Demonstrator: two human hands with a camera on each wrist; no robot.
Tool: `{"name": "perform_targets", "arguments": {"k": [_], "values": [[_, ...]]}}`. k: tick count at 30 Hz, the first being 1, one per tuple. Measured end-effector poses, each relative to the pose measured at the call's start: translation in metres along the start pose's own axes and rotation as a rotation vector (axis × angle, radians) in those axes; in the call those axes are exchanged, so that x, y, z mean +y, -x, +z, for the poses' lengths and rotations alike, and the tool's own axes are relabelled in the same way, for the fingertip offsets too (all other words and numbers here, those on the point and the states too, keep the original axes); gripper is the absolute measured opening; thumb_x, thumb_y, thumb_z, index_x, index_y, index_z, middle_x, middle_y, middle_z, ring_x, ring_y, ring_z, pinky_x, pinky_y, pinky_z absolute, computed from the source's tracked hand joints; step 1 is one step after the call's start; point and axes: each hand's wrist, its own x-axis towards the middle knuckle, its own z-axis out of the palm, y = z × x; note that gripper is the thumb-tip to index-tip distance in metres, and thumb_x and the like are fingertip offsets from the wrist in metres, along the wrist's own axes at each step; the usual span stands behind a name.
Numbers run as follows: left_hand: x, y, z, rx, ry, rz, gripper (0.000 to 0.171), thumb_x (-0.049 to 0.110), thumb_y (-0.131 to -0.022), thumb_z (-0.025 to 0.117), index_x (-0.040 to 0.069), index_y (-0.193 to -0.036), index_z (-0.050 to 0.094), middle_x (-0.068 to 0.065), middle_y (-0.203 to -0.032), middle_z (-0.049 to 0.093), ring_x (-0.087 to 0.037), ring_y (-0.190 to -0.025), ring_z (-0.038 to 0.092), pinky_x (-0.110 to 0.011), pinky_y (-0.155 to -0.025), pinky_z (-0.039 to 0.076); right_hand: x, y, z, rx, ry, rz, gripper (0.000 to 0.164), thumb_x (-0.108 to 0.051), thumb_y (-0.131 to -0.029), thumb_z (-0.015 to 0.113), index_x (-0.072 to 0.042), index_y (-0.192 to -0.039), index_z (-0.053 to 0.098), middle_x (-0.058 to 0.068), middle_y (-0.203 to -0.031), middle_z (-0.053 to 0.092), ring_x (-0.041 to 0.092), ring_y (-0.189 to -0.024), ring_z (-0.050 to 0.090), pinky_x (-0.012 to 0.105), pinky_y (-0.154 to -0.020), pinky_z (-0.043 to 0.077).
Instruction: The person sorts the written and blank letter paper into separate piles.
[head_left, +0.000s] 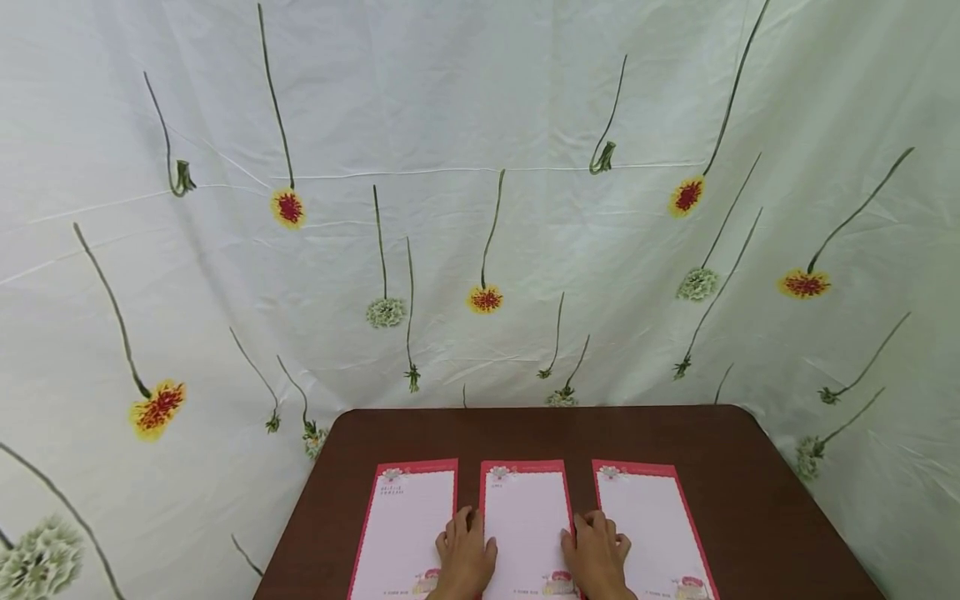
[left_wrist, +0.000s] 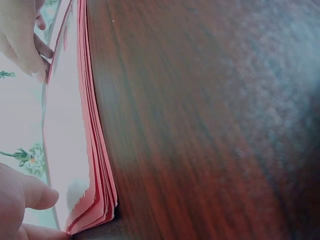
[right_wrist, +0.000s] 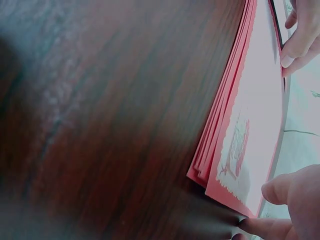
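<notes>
Three stacks of red-bordered letter paper lie side by side on the dark wooden table: a left stack, a middle stack and a right stack. My left hand rests at the middle stack's left edge and reaches over the border of the left stack. At its right edge lies my right hand, partly over the right stack. Both wrist views show loose layered sheets, with a thumb and finger touching near a corner and the other hand at the far end.
The brown tabletop has rounded far corners. Behind and beside it hangs a white cloth printed with upside-down flowers. Small dark writing stands at the top of the left sheet, with a shorter line on the middle one.
</notes>
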Motion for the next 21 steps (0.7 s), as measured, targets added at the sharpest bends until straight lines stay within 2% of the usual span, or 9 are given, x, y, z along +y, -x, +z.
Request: {"name": "perform_targets", "arguments": {"k": [14, 21], "values": [[0.0010, 0.0021, -0.0010, 0.014, -0.011, 0.011, 0.050, 0.016, -0.093, 0.073, -0.011, -0.134, 0.062, -0.026, -0.145, 0.049, -0.046, -0.133, 0.043, -0.070, -0.106, 0.027, -0.0024, 0.0018, 0.0043, 0.033, -0.008, -0.023, 0.040, -0.024, -0.093, 0.073, 0.005, -0.121, 0.073, 0.015, -0.112, 0.060, 0.038, -0.108, 0.055, 0.063, -0.089, 0.032], [0.0000, 0.0010, -0.0003, 0.002, -0.007, 0.018, 0.053, 0.017, -0.094, 0.071, -0.012, -0.137, 0.060, -0.028, -0.149, 0.047, -0.048, -0.136, 0.042, -0.071, -0.105, 0.026, -0.0029, 0.0017, 0.0043, 0.034, -0.011, -0.016, 0.042, -0.025, -0.094, 0.073, 0.005, -0.123, 0.072, 0.016, -0.115, 0.062, 0.038, -0.111, 0.057, 0.063, -0.090, 0.032]]}}
